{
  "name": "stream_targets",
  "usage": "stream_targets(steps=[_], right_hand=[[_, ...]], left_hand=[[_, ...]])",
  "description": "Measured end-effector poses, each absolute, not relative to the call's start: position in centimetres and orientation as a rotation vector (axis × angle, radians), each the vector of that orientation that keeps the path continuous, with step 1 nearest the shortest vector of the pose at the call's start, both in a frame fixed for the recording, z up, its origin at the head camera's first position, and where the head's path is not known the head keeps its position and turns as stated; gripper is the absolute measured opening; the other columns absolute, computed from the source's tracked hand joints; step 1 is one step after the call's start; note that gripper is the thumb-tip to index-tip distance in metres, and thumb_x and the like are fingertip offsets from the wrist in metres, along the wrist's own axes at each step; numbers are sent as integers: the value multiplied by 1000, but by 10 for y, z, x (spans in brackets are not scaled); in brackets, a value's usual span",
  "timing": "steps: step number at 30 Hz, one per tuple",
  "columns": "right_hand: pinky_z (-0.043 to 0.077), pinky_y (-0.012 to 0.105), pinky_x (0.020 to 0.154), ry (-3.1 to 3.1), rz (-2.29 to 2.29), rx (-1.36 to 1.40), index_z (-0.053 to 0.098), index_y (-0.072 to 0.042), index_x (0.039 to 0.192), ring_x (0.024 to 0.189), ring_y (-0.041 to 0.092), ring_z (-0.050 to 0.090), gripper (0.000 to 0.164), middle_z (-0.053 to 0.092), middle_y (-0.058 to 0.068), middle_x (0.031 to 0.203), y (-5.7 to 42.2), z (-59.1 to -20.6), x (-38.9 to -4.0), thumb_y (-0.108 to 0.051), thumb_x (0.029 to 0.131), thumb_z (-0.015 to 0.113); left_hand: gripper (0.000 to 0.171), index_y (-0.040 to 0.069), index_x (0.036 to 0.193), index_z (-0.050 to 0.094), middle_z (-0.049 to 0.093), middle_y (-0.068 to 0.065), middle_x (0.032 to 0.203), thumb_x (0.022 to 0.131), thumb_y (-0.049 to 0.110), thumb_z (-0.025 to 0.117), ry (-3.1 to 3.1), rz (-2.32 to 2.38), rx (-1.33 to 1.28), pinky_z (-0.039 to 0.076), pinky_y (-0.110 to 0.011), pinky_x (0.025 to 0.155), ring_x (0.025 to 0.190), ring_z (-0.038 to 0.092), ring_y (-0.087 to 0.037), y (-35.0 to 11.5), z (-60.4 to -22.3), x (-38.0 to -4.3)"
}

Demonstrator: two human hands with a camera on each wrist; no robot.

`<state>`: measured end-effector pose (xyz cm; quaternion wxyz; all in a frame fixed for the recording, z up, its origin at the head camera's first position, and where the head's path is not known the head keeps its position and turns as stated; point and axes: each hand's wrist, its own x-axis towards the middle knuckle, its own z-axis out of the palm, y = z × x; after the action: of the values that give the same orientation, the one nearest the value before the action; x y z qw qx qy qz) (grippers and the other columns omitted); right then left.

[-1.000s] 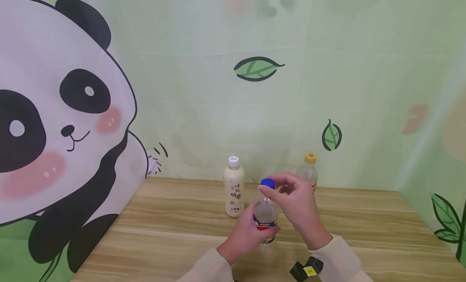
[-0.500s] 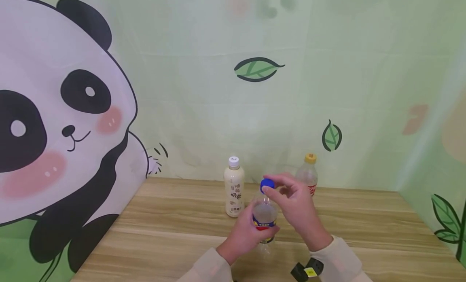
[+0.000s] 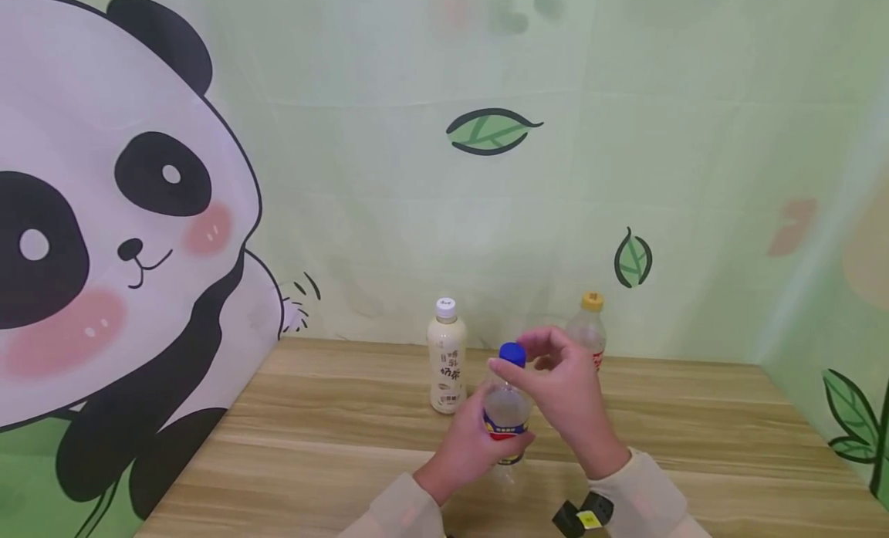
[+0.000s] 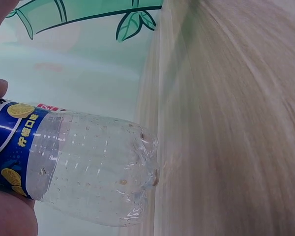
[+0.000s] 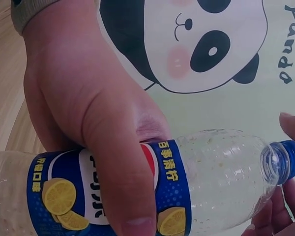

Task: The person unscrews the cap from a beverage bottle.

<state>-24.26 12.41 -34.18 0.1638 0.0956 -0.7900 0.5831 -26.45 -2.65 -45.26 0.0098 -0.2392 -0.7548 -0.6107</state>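
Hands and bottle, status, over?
Left hand grips bottle, upright. Right hand at cap, grip unclear. Cap on. Cream bottle, yellow-capped bottle behind, not obstructing.

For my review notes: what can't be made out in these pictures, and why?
Lower part of the yellow-capped bottle: head view, hidden behind the right hand.

Middle of the label on the blue-capped lemon cola bottle: right wrist view, covered by the left hand.

Whether the right hand touches the blue cap: right wrist view, its fingers cut by the right edge.

Small print on the milk tea bottle: head view, too small.
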Motion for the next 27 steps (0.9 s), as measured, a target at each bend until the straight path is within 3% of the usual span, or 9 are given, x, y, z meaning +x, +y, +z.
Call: stream_targets(steps=[7, 27], right_hand=[[47, 35, 90, -2253, 1648, 229, 70, -9, 100, 93, 22, 61, 42, 69, 7, 97, 122, -341, -242, -36, 76, 92], [49, 35, 90, -2236, 1648, 379, 76, -13, 110, 98, 21, 62, 31, 74, 2, 111, 127, -346, -245, -29, 86, 84]], left_hand=[[60, 23, 133, 53, 67, 2, 121, 83, 30, 86, -2381, -1910, -725, 53, -32, 97, 108, 65, -14, -26, -451, -263], [60, 24, 133, 54, 67, 3, 117, 82, 27, 86, -2359, -1918, -724, 54, -31, 95, 105, 65, -13, -25, -451, -264]])
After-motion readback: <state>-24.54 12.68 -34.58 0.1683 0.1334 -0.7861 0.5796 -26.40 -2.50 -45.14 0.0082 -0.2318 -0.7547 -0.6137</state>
